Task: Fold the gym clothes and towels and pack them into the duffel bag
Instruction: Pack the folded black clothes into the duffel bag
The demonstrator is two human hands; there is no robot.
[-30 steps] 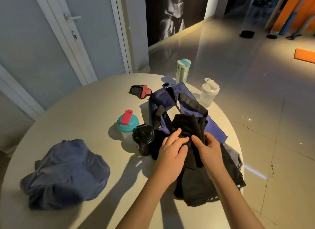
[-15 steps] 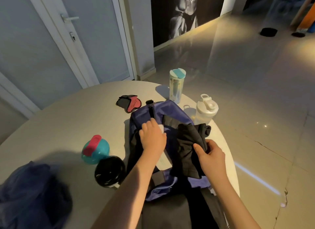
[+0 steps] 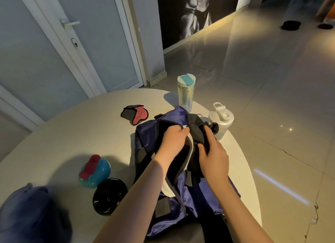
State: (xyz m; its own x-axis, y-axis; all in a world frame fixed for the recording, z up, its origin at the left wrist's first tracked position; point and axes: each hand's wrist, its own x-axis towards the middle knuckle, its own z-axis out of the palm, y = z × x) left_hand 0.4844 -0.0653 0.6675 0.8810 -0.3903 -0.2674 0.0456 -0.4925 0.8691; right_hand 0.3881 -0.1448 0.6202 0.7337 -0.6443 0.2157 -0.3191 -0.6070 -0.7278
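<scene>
Duffel bag [image 3: 204,193], purple, unzipped, left hand [image 3: 172,141] gripping its rim, right hand [image 3: 213,154] clutching black garment [image 3: 197,131].

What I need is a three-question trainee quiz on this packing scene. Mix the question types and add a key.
1. True or false: the duffel bag is zipped shut.
2. The right hand grips: A) black garment; B) white shaker; C) teal bottle.
3. Fill in: the crumpled blue garment lies to the bag's ____ on the table.
Key: 1 false, the left hand holds its mouth open. 2 A. 3 left.
</scene>
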